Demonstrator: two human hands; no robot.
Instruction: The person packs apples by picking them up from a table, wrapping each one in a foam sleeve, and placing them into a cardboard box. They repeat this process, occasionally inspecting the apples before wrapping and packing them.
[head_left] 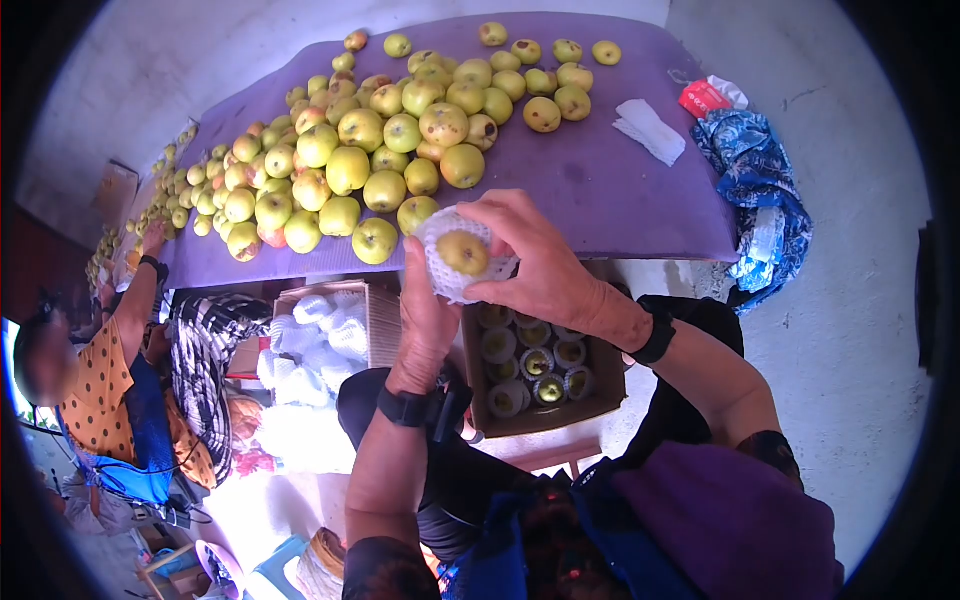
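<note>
Between my hands, above the table's front edge, is a yellow-green apple (463, 254) in a white foam net (440, 237), one end of the fruit showing through the net's opening. My left hand (428, 325) supports it from the left and below, thumb up along its side, the other fingers mostly hidden. Curled around the right side and top of the net are the thumb and fingers of my right hand (535, 262). Below my hands stands an open cardboard box (545, 420) with netted apples (537, 362) in it.
A big pile of loose apples (385, 190) covers much of the purple-topped table (620, 215). Left of my knees a carton (383, 325) holds white foam nets (320, 335). A white cloth (650, 130) and blue patterned fabric (755, 195) lie right. Another person (105, 375) reaches toward apples at left.
</note>
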